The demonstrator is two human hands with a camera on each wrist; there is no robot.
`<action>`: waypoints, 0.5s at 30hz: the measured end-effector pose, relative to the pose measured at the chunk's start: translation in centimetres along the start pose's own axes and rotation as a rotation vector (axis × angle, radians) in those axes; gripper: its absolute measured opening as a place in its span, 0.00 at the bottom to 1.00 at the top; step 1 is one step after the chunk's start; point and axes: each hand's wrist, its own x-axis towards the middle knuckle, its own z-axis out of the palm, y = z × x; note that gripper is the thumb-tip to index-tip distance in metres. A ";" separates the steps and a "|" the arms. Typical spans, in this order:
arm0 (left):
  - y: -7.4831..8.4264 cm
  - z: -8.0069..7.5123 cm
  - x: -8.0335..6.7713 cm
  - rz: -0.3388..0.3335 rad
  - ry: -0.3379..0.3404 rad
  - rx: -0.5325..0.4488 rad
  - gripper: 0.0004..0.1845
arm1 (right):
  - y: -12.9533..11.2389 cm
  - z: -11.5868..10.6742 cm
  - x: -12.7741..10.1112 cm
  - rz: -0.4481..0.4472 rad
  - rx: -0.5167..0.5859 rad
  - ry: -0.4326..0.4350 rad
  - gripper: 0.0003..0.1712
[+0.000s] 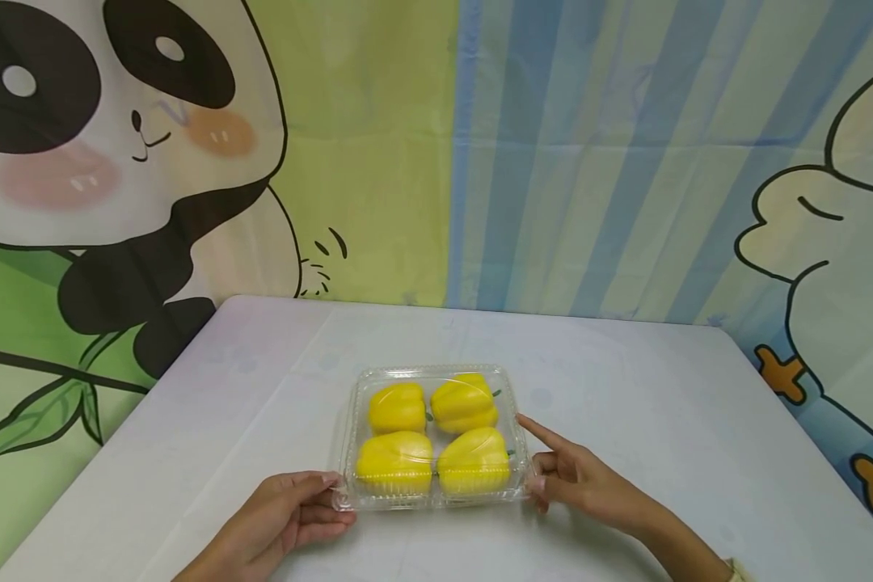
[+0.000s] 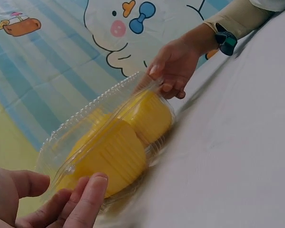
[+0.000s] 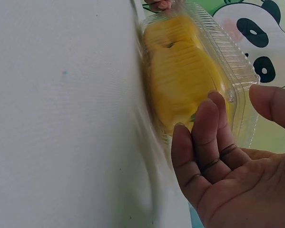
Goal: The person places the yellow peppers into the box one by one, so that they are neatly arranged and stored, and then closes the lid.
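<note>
A clear plastic clamshell box [image 1: 436, 503] rests on the table near its front, its lid down. Several yellow bell peppers [image 1: 395, 457] with green stems lie inside it in two rows. My left hand [image 1: 284, 513] holds the box's front left corner, thumb at the rim and fingers lower against the side. At the front right corner, my right hand [image 1: 589, 481] has its thumb on the rim, with the index finger stretched along the right side. In the right wrist view the other fingers [image 3: 206, 128] curve up beside the box wall.
A white cloth covers the table [image 1: 611, 388]. Behind it hangs a printed curtain [image 1: 378, 162] with a panda [image 1: 131, 121] on the left and a white cartoon animal [image 1: 844, 267] on the right. A dark band [image 2: 226, 42] circles the right wrist.
</note>
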 end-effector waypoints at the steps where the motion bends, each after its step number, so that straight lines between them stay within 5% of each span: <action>1: 0.1 0.0 0.1 0.005 0.009 0.016 0.15 | -0.1 -0.1 -0.1 -0.008 -0.009 0.003 0.42; 9: 1.3 -0.4 1.0 0.091 0.176 0.243 0.20 | -0.6 -1.2 -0.5 -0.112 -0.153 0.066 0.37; 15: 3.2 -0.3 2.2 0.214 0.320 0.486 0.17 | -1.3 -1.8 -0.7 -0.072 -0.532 0.256 0.29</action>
